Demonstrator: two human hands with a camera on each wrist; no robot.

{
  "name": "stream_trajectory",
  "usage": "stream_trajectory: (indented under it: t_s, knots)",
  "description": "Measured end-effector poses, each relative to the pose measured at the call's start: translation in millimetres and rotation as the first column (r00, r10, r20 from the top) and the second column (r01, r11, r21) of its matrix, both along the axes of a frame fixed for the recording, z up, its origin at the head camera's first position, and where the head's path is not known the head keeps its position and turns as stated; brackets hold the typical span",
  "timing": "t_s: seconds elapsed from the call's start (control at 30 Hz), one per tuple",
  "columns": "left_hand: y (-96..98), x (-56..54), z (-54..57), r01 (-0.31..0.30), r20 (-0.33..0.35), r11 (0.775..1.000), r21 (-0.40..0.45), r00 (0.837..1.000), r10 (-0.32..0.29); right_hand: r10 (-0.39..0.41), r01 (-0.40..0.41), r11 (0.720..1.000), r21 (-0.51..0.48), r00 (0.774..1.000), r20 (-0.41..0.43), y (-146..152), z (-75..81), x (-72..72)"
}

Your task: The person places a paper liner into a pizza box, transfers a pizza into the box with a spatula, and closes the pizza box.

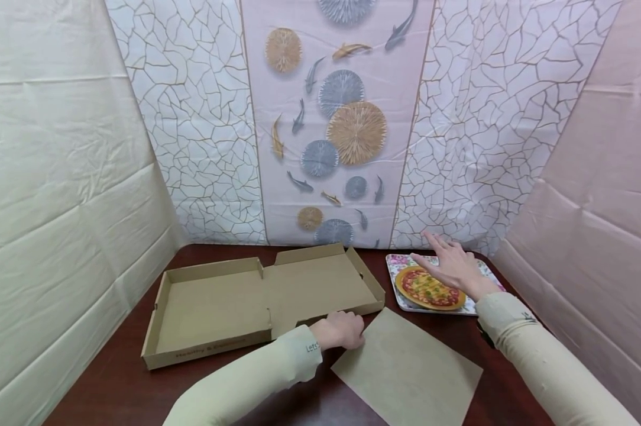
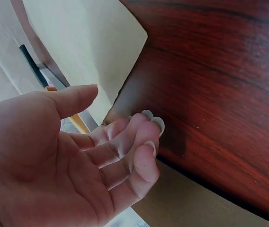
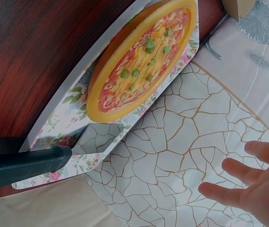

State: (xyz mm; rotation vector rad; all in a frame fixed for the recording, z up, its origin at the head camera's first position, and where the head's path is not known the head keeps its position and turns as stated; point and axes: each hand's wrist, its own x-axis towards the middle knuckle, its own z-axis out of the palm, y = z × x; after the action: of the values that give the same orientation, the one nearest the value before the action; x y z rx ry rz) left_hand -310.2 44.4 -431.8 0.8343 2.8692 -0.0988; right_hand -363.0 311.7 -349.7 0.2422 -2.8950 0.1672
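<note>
My left hand (image 1: 343, 330) hovers at the upper left edge of a square sheet of brown paper (image 1: 411, 367). In the left wrist view its fingers (image 2: 146, 163) are loosely bent and the thumb stands apart, with nothing between them. With fingers spread, my right hand (image 1: 453, 266) is over a floral tray (image 1: 397, 281) bearing a toy-like pizza (image 1: 429, 289). The right wrist view shows a pizza server with a dark green handle (image 3: 35, 165), its metal blade (image 3: 96, 138) on the tray beside the pizza.
An unfolded cardboard pizza box (image 1: 214, 305) lies on the left and middle of the dark red wooden table (image 1: 102, 378), its lid (image 1: 320, 284) laid back to the right. Patterned cloth (image 1: 331, 177) hangs behind the table, with pale cloth at both sides.
</note>
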Motion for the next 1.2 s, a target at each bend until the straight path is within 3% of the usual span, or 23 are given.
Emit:
stream_trajectory:
  t_s: [0.53, 0.83, 1.2]
  knots:
    - [7.2, 3.8, 0.2, -0.065, 0.067, 0.998, -0.02, 0.996, 0.066, 0.0, 0.001, 1.0, 0.019, 1.0, -0.003, -1, 2.0, -1.0]
    - [9.7, 6.9, 3.2, -0.036, 0.078, 0.999, -0.027, 0.996, 0.038, -0.005, 0.005, 1.0, 0.027, 1.0, -0.001, -1, -0.5, -0.5]
    - [12.1, 9.8, 5.9, -0.098, 0.113, 0.995, 0.013, 0.989, 0.096, 0.005, -0.005, 1.0, 0.027, 1.0, -0.008, 0, -0.5, -1.7]
